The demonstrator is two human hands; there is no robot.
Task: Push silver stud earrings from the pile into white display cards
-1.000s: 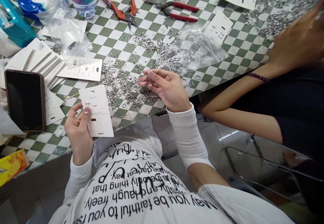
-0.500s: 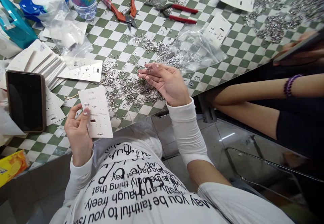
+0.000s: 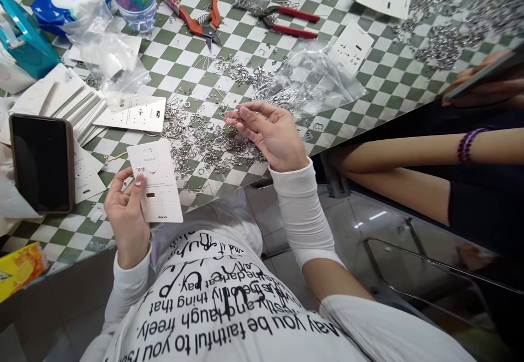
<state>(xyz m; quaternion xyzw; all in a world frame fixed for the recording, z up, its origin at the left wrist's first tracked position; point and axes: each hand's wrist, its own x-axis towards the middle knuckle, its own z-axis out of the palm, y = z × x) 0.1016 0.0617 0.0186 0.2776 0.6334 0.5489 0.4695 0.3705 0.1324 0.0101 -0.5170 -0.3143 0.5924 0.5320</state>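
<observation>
My left hand (image 3: pixel 127 209) pinches a white earring card (image 3: pixel 158 198) by its left edge, thumb on the front. The card is tilted at the table's front edge, printed "claire's", with rows of small holes and a few tiny studs near its top. My right hand (image 3: pixel 274 135) hovers over a spread pile of small silver jewellery pieces (image 3: pixel 200 138), palm partly up. Its thumb meets the index finger, the other fingers stretched beneath; anything in the pinch is too small to make out. A clear plastic bag (image 3: pixel 315 86) of metal pieces lies just beyond it.
Orange-handled cutters (image 3: pixel 200 21) and red-handled pliers (image 3: pixel 292 22) lie at the back. To the left are a phone (image 3: pixel 41 162), stacked cards (image 3: pixel 61 102), a water bottle (image 3: pixel 133 1) and a teal tape dispenser (image 3: pixel 28 40). Another person's arm (image 3: pixel 409 146) rests at right, near more metal pieces.
My right thumb and fingers have shifted slightly, the thumb drawing closer to the index fingertip. My left hand and the card stay in place.
</observation>
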